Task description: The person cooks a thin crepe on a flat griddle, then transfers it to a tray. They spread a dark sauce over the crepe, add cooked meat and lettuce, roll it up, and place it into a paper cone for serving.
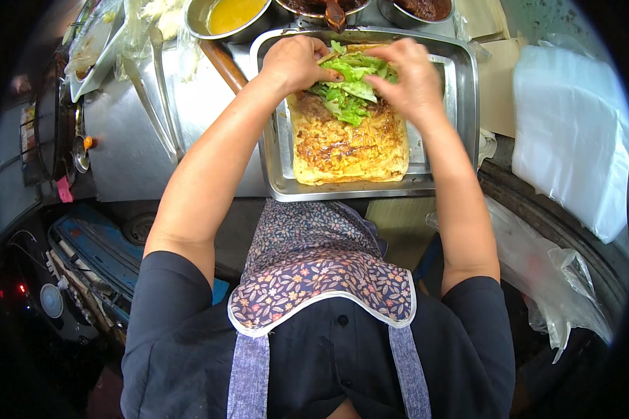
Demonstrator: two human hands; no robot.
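Observation:
A browned, egg-coated flatbread (349, 153) lies in a shallow metal tray (279, 150). Green lettuce leaves (356, 77) are heaped on its far half, over a dark brown filling or sauce. At the heap's left side, my left hand (293, 64) has its fingers bent and its thumb pressed against the leaves. From the right, my right hand (413, 87) grips the leaves between thumb and fingers; it is slightly blurred. Both hands partly cover the flatbread's far edge.
Behind the tray stand a bowl of yellow liquid (234, 15) and bowls of dark sauce, one with a brush or spoon (334, 15). Metal tongs (154, 98) lie on the steel counter (112, 150) at left. Clear plastic bags (566, 133) are stacked at right.

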